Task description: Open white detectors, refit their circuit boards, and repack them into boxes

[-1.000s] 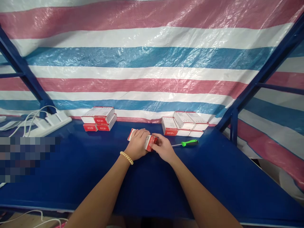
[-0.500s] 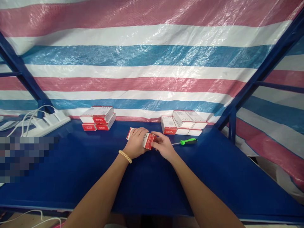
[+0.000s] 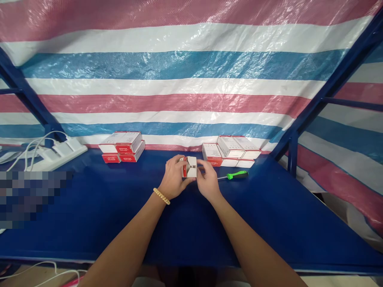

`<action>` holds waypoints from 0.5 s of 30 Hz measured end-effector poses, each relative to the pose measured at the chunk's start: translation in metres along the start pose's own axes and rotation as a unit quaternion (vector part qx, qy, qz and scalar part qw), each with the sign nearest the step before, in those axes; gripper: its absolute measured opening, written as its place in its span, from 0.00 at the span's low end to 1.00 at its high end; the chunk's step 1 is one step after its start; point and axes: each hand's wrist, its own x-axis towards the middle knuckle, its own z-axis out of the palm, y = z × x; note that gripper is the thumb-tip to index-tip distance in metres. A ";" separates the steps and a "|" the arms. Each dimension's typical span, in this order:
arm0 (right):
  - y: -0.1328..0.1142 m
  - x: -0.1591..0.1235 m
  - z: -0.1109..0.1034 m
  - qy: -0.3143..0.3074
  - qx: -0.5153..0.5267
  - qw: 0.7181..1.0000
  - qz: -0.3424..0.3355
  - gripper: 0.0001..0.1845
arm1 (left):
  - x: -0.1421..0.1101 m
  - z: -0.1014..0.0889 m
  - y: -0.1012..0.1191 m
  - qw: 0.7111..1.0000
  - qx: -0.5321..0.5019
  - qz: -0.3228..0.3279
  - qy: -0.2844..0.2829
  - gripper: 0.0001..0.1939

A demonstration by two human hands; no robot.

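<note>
A small red and white carton is lifted off the blue table with one end turned towards me. My left hand, with a bead bracelet at the wrist, wraps round its left side. My right hand pinches the carton's right end, where the white end flaps show. Both hands are closed on it, near the middle of the table and towards the back.
A stack of similar cartons sits at the back left, another group at the back right. A green-handled screwdriver lies right of my hands. A white power strip with cables is far left. Striped tarpaulin hangs behind; blue frame posts stand at both sides.
The carton lay flat under my left hand; now both hands have raised and turned it so its end faces me.
</note>
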 end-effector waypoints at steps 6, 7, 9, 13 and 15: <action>-0.008 0.000 -0.001 -0.107 0.077 0.989 0.068 0.19 | 0.003 -0.005 -0.001 1.000 -0.021 -0.018 0.013 0.28; -0.010 0.000 -0.001 -0.118 0.112 0.982 0.093 0.22 | 0.003 -0.007 -0.002 0.999 -0.018 -0.022 0.015 0.28; -0.013 0.000 0.000 -0.133 0.171 0.967 0.133 0.28 | 0.004 -0.011 -0.001 0.999 -0.005 -0.036 0.007 0.28; -0.021 0.000 0.001 -0.142 0.218 0.947 0.186 0.32 | 0.006 -0.014 0.003 0.998 0.016 -0.059 -0.032 0.25; -0.023 0.000 0.001 -0.143 0.220 0.944 0.200 0.30 | 0.006 -0.014 0.006 0.997 0.020 -0.044 -0.052 0.22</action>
